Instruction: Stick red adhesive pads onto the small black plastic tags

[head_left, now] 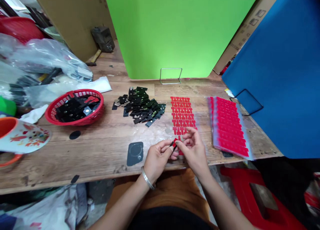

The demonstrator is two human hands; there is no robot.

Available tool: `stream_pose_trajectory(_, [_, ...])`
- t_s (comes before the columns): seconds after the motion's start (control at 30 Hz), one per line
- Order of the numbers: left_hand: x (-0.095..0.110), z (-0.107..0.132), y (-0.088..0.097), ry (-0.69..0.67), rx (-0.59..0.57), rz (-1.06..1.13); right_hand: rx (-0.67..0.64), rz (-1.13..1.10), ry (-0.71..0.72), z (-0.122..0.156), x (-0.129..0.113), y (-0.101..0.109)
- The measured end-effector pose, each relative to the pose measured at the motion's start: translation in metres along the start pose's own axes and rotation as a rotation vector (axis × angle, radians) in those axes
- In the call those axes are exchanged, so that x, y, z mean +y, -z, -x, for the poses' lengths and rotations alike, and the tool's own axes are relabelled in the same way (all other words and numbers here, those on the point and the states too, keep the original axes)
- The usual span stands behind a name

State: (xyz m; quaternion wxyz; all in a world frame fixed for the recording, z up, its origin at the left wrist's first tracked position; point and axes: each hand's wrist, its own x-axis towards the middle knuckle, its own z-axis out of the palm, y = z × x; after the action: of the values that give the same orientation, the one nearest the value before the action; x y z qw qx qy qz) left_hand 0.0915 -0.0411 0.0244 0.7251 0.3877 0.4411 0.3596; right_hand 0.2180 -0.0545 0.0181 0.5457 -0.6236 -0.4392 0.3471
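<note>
My left hand (158, 156) pinches a small flat black piece (171, 144) between thumb and fingers, just above the table's front edge. A red T-shaped sticker (175, 141) lies against the upper part of that piece. My right hand (195, 151) is closed at it, its thumb pressing on the red sticker and its other fingers curled behind. Under and beyond my right hand lies a sheet of red T-shaped stickers (182, 114), its near end partly covered by the hands. To its left, a loose pile of similar black pieces (143, 105) is spread on the wooden table (105, 150).
A red basket (102, 112) of black pieces stands left, near an orange-rimmed mug (27, 136) and plastic bags (50, 53). More red sticker sheets (230, 126) are stacked right. A green board (185, 30) and a blue board (280, 77) stand behind. A dark patch (135, 153) marks the tabletop.
</note>
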Motion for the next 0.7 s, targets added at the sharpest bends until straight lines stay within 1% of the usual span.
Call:
stream_pose_trajectory(0.1, [0.002, 0.001, 0.000, 0.017, -0.007, 0.010, -0.159, -0.071, -0.088, -0.001, 0.002, 0.001])
stream_pose_trajectory(0.2, [0.002, 0.002, 0.002, 0.046, -0.037, 0.041, -0.232, -0.172, -0.215, 0.000, 0.009, 0.001])
stream_pose_trajectory(0.27, [0.001, 0.002, 0.004, 0.081, -0.056, 0.086, -0.244, -0.214, -0.291, 0.001, 0.014, -0.001])
stream_pose_trajectory(0.3, [-0.001, 0.002, 0.006, 0.097, -0.062, 0.111, -0.240, -0.219, -0.306, 0.001, 0.016, -0.002])
stream_pose_trajectory(0.37, [-0.003, 0.000, 0.010, 0.128, -0.073, 0.149, -0.223, -0.208, -0.304, 0.000, 0.019, -0.004])
stream_pose_trajectory(0.43, [-0.001, -0.003, 0.020, 0.139, -0.048, 0.157, -0.216, -0.180, -0.275, 0.000, 0.018, -0.004])
stream_pose_trajectory(0.5, [0.008, -0.007, 0.038, 0.104, 0.017, 0.136, -0.209, -0.125, -0.229, 0.001, 0.015, -0.003])
stream_pose_trajectory(0.57, [0.028, -0.011, 0.065, -0.008, 0.122, 0.084, -0.197, -0.042, -0.170, 0.002, 0.013, 0.001])
stream_pose_trajectory(0.6, [0.041, -0.012, 0.081, -0.091, 0.181, 0.040, -0.198, -0.004, -0.144, 0.003, 0.011, 0.003])
stream_pose_trajectory(0.67, [0.072, -0.014, 0.117, -0.275, 0.374, -0.107, -0.210, 0.059, -0.096, 0.004, 0.010, 0.007])
stream_pose_trajectory(0.7, [0.088, -0.014, 0.136, -0.362, 0.494, -0.209, -0.220, 0.083, -0.072, 0.006, 0.009, 0.008])
